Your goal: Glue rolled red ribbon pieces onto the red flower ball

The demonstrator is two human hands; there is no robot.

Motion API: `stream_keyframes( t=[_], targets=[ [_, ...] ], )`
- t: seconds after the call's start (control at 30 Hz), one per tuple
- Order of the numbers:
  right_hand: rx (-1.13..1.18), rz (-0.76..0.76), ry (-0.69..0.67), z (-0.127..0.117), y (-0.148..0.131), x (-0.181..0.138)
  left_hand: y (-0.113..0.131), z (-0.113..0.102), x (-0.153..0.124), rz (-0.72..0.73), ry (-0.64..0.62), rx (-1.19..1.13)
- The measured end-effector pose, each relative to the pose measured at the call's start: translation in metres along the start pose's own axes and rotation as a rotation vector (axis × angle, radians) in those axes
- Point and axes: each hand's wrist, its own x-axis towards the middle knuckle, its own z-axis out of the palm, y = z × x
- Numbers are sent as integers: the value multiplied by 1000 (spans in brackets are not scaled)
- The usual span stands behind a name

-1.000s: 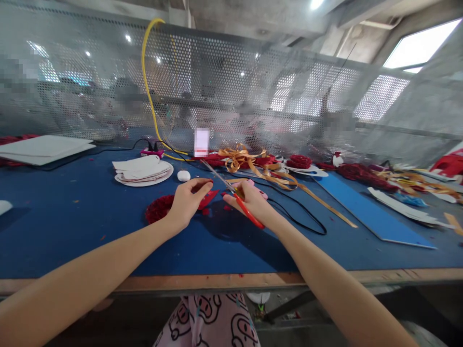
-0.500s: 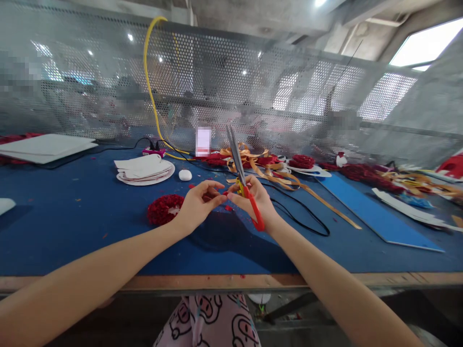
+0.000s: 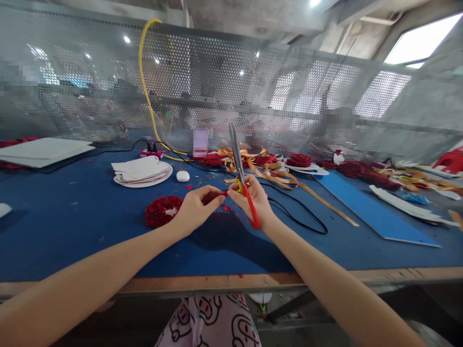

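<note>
My left hand (image 3: 195, 209) pinches a small dark red strip (image 3: 224, 193) between thumb and fingers, most of it hidden in the grip. Fingertips of my right hand (image 3: 261, 205) meet the strip's other end. That same right hand keeps hold of scissors (image 3: 237, 154) with red-orange handles, their blades pointing up and away from me and slightly apart. Left of my left hand, a fluffy dark red coil (image 3: 157, 213) with a pale patch lies on the blue tabletop (image 3: 90, 236).
Behind my hands lie a stack of white paper pieces (image 3: 142, 172), a white rounded case (image 3: 183, 176) and tangled gold ribbon (image 3: 289, 180). A black cord (image 3: 307, 214) loops at the right, near a blue board (image 3: 376, 212). Perforated metal mesh (image 3: 217, 82) closes off the back.
The left fingers have closed more around the red strip, and more of it shows between the hands. The scissors remain in my right hand. The whole view has shifted slightly.
</note>
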Motion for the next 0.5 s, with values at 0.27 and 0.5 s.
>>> stream_keyframes(
  t=[0.27, 0.5],
  targets=[
    [-2, 28, 37, -1, 1, -1, -5, 0, 2, -10, 10, 41],
    [21, 22, 37, -2, 5, 1, -4, 0, 2, -21, 8, 49]
  ],
)
